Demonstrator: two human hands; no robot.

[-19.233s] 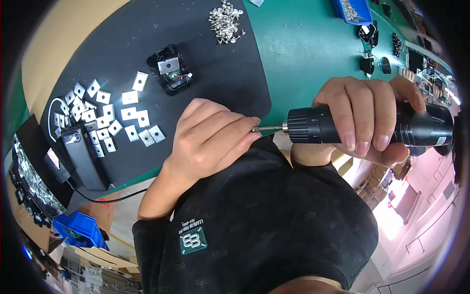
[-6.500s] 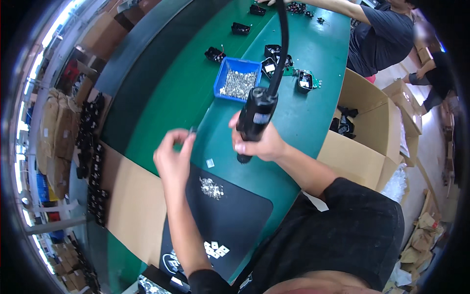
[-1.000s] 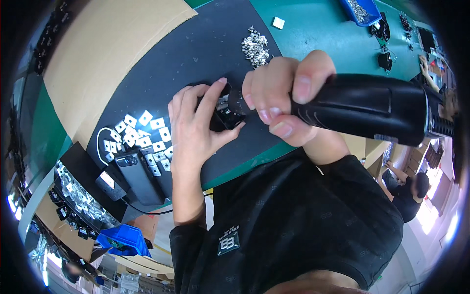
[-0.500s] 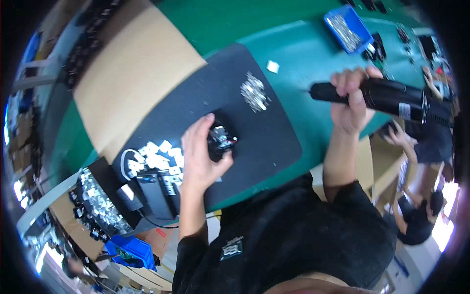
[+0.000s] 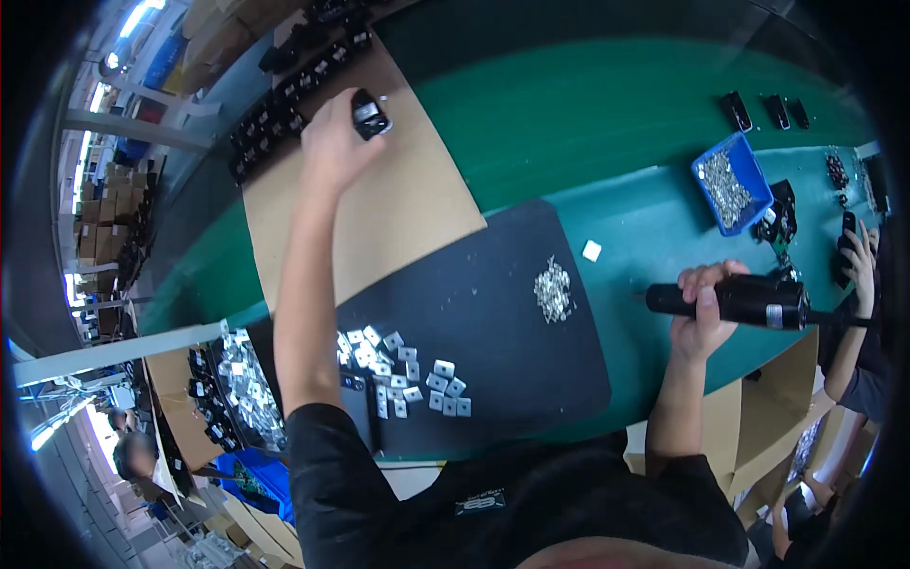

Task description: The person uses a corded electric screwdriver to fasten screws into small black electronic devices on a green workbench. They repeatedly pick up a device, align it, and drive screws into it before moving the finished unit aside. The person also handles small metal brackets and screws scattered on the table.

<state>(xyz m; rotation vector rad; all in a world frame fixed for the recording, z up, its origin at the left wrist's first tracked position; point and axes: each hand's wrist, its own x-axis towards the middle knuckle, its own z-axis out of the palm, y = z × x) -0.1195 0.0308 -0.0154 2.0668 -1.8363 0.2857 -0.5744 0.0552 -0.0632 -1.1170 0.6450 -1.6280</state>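
Note:
My left hand (image 5: 334, 147) is reached out over the far part of a cardboard sheet (image 5: 417, 204), closed around a small black plastic housing (image 5: 370, 116) with a shiny face. Just beside it stand rows of similar black parts (image 5: 275, 119). On the right, my right hand (image 5: 703, 308) is wrapped around a black electric screwdriver (image 5: 749, 302), its tip pointing left above the green table. Between the hands lies a black mat (image 5: 502, 351), carrying a small heap of silver screws (image 5: 553, 290) and many loose square metal plates (image 5: 445, 389).
A blue bin (image 5: 728, 190) of small metal pieces stands at the right. Near it are a white square piece (image 5: 591, 250) and black parts (image 5: 779, 112). A box of metal pieces (image 5: 248, 389) sits at lower left. Another person's hand (image 5: 861, 261) shows at far right.
My left hand has carried the black housing from the mat, away and left, over the cardboard by the rows. The right hand still grips the screwdriver. The whole view has shifted.

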